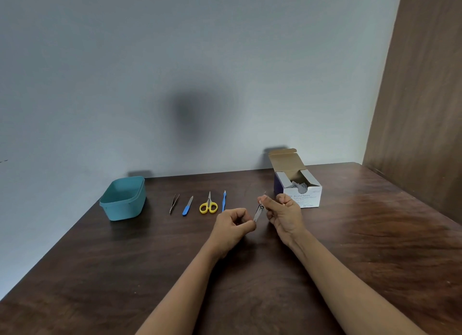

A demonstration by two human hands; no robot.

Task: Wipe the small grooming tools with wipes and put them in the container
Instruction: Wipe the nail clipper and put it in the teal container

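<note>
Holding the nail clipper (pixel 258 210) above the desk (pixel 350 247) between both grips: left grip (pixel 233 223) pinching the near, lower end; right grip (pixel 282 209) curled, thumb and forefinger closed on the far, upper part (any wipe there too small to tell). Long axis tilted, rising from the left grip away and slightly rightward, thin lever tip showing past the right thumb. Judged as the wiping step, stowing not yet begun. Container (pixel 122 198) well to the left of the left grip and a little farther out, open top upward, close to the desk's left edge; left grip the nearer one for the drop. Between that grip and the container, a row of tools lying apart, all pointing away: cuticle tool (pixel 224 200) closest, then scissors (pixel 208 204), nail file (pixel 187 205), tweezers (pixel 173 203). Swab box (pixel 297 187) just beyond the right grip, flap open. Open desk surface on the near side of both grips; probably safest carried leftward above the row, not through it.
</note>
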